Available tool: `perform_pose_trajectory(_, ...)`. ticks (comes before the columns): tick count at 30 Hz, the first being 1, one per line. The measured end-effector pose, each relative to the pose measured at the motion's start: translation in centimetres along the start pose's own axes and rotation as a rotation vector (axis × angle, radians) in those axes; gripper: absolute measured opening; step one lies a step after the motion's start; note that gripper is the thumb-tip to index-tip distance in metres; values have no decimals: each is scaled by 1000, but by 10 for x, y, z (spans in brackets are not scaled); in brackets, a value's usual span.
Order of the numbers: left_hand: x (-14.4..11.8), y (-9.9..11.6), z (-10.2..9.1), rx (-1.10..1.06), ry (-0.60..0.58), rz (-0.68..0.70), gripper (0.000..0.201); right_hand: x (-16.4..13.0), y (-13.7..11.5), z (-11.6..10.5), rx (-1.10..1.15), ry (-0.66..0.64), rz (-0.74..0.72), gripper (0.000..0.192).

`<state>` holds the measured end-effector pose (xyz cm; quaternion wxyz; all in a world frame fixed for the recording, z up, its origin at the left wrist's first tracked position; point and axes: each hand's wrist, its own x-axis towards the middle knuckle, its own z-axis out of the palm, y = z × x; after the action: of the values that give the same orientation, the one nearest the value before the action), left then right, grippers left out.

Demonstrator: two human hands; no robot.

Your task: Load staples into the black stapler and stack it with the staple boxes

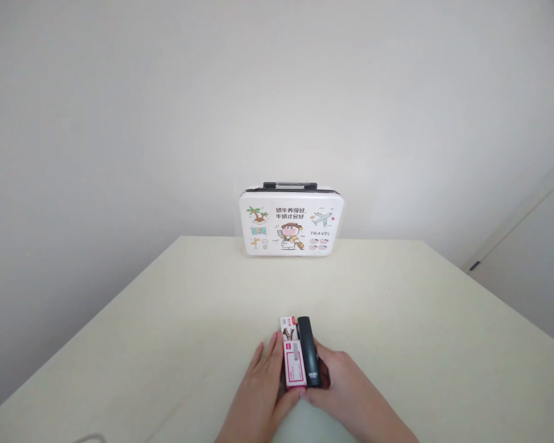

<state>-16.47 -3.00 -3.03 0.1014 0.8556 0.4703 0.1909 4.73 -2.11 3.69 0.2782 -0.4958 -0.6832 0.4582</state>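
Near the front of the table, a black stapler (309, 354) lies lengthwise beside a white box with pink trim (295, 367). Just beyond that box, in line with it, is a smaller white and red box (289, 328) with a tool pictured on it. My left hand (260, 389) grips the pink-trimmed box, its fingers along the left side and its thumb at the near end. My right hand (348, 383) is closed on the stapler from the right, its thumb at the near end. The two thumbs almost meet.
A white case (292, 223) with cartoon travel pictures and a black handle stands upright at the back of the pale table (184, 307), close to the wall (277, 92). A grey loop (92, 437), perhaps a cable, shows at the lower left edge.
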Motion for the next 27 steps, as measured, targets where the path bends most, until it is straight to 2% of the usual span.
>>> perform_pose_trajectory(3, 23, 19, 3, -39, -67, -34, 87, -4, 8, -20, 3, -6, -12, 51)
perform_pose_trajectory(6, 54, 45, 11, -104, -130, -44, 81, -13, 21, -47, -53, 35, 39, 47)
perform_pose_trajectory(10, 93, 84, 36, -210, -132, -28, 84, -29, 36, -86, -38, 65, 77, 48)
perform_pose_trajectory(14, 114, 110, 59, -265, -146, -19, 90, -40, 38, -110, -29, 83, 144, 51)
perform_pose_trajectory(20, 113, 114, 65, -289, -89, -3, 91, -44, 35, -115, 35, 110, 136, 50)
perform_pose_trajectory(27, 117, 102, 55, -289, -84, 11, 88, -41, 46, -115, -9, 153, 119, 62)
